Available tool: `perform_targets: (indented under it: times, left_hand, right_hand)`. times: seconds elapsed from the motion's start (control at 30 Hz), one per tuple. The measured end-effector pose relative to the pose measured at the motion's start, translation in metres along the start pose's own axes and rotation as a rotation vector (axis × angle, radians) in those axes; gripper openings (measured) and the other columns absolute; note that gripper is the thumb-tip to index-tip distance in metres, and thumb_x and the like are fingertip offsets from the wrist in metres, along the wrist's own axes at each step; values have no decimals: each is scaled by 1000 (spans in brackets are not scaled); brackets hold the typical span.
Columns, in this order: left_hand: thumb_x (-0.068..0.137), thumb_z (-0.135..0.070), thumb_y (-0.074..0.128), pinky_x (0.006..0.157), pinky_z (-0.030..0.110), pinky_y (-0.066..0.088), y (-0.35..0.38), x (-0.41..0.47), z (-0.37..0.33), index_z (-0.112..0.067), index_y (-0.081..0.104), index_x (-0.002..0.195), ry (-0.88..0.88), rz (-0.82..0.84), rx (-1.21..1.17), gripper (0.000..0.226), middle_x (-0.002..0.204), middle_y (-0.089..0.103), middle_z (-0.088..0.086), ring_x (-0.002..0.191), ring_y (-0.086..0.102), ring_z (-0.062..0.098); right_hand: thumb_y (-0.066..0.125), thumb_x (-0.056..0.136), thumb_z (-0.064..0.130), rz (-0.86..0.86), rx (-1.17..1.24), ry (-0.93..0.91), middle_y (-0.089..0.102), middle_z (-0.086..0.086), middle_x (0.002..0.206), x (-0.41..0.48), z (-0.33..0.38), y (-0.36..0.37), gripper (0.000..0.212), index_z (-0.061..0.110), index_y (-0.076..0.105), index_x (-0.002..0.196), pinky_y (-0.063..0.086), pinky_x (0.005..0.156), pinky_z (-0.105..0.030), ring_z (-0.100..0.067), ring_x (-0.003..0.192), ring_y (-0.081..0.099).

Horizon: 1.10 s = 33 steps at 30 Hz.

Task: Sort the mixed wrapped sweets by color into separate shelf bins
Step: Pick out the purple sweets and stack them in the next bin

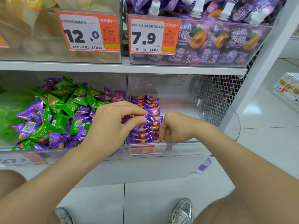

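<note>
White shelf board [113, 67]: directly on it, jelly bin [19, 58] and pouch bin [210, 63], both clear. Under the board, mixed-sweets bin [77, 153] and purple-sweets bin [186, 148].

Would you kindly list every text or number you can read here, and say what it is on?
"12.0": upper left price tag.
"7.9": upper right price tag.
"西梅", "50%": purple pouches.
"2.9": small tag, far right.
"27", rest blurred: lower left tag.
Lower right tag, barcodes, small print: too blurred to read.
</note>
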<state>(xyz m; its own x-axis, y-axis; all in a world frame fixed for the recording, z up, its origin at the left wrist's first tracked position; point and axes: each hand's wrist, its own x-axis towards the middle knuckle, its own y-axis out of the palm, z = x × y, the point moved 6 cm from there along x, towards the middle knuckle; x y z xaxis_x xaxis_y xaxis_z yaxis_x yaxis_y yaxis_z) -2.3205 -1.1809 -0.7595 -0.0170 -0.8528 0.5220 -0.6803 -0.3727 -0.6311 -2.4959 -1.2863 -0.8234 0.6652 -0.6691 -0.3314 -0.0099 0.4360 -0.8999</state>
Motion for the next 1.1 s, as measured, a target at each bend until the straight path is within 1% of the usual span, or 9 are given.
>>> perform_targets:
  times: [0.27, 0.33, 0.4, 0.5, 0.6, 0.8, 0.9, 0.97, 1.1]
  left_hand:
    - [94, -2, 68, 101, 28, 52, 4, -3, -12, -27, 77, 122, 112, 61, 28, 38, 118, 73, -16, 115, 65, 1]
    - [94, -2, 68, 98, 27, 52, 4, -4, -13, -27, 77, 120, 117, 77, 28, 38, 115, 72, -16, 110, 65, 2]
    - [94, -6, 70, 94, 23, 52, 3, -3, -13, -29, 75, 119, 108, 91, 29, 34, 110, 70, -20, 105, 64, 0]
    - [94, -15, 74, 92, 22, 51, 4, -2, -11, -33, 70, 118, 43, 115, -9, 31, 111, 70, -26, 106, 64, -5]
    - [90, -13, 79, 79, 16, 53, 7, -1, -8, -31, 68, 119, -32, 133, -124, 36, 105, 74, -22, 100, 69, -2]
    - [91, -32, 77, 83, 10, 42, 10, -3, -4, -32, 68, 116, -30, 90, 7, 26, 105, 71, -22, 101, 63, 3]
    - [97, -37, 65, 97, 25, 38, 15, 2, 4, -33, 65, 120, 1, 97, 193, 24, 120, 62, -18, 116, 49, 13]
    - [95, -35, 63, 100, 41, 38, 21, 9, 11, -33, 65, 119, -18, 114, 269, 25, 127, 57, -12, 126, 42, 19]
    - [90, -27, 65, 104, 48, 29, 31, 26, 22, -36, 66, 121, -149, 178, 338, 32, 144, 47, -3, 141, 28, 21]
  right_hand:
    - [71, 78, -1, -7, 31, 40, 75, 10, 71, 2, -9, -2, 28, 24, 80, 86, 54, 70, -23, 5, 65, 65]
    - [84, 82, 17, -66, -23, 12, 76, 8, 74, 2, -10, -8, 9, 24, 80, 86, 53, 74, -27, 1, 69, 64]
    - [75, 94, 35, -217, -3, -18, 76, 3, 74, -1, -6, -22, 21, 18, 78, 81, 58, 76, -34, -9, 70, 68]
    - [54, 107, 42, -323, 496, -45, 78, -8, 83, -19, 6, -42, 40, 12, 78, 95, 64, 76, -43, -22, 75, 76]
    - [70, 99, 32, -266, 745, -170, 79, -13, 96, -36, 27, -48, 25, 11, 79, 110, 64, 83, -41, -32, 89, 76]
    - [75, 96, 11, -229, 749, -134, 78, -16, 90, -37, 14, -46, 15, 11, 78, 111, 62, 69, -35, -23, 70, 72]
    - [60, 99, 12, -395, 421, 29, 75, -7, 75, -24, -19, -52, 20, 14, 78, 92, 52, 62, -38, -23, 65, 63]
    - [57, 94, 15, -461, 214, 161, 73, -3, 75, -12, -42, -51, 22, 15, 77, 88, 43, 66, -30, -23, 71, 61]
    - [57, 100, 22, -523, 143, 250, 76, -14, 107, 24, -70, -51, 26, 10, 78, 108, 54, 86, -39, -39, 103, 66]
